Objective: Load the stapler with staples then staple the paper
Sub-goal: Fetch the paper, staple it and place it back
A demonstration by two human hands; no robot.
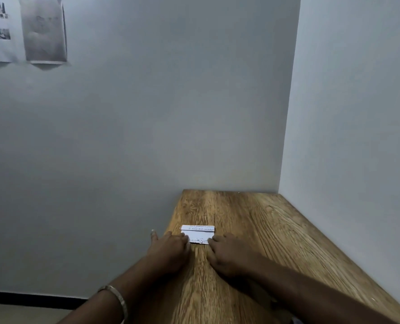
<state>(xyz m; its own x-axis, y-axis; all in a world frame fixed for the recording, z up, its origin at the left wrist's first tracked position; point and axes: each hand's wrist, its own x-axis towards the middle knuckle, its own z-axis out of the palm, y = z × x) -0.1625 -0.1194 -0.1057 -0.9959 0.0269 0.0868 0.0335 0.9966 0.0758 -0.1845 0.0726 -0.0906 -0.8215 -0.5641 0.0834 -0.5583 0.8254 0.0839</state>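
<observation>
Wide view here, and most of it is bare grey wall [159, 101], meeting a paler side wall [358, 113] in the corner on the right. High up at far left, two printed sheets [43, 31] hang on the wall, one a dark greyish print, the other a white page with small pictures, both too blurred to read. Low on the left a black skirting strip [30, 298] runs along the foot of the wall above a pale floor. The wooden table [276, 230], strongly grained, is pushed into that right-hand corner and runs toward the near right edge of view. Nothing lies between the camera and the work except the person's own forearms, which reach in from the near edge, the left one wearing a metal bangle [117, 298] at the wrist. Now to the paper [199, 235]: it sits on the table close to its left edge, a small white folded piece, wider than deep, with a strip of printed text showing along its far side and a ragged, torn-looking near edge. The left hand [168, 249] rests palm-down on the table, fingers flat and reaching onto the paper's left end, the thumb spread out beyond the table's left edge. The right hand [229, 256] is also palm-down, fingers laid forward, their tips touching the paper's near right corner. Both hands are flat and pressing, gripping nothing.
</observation>
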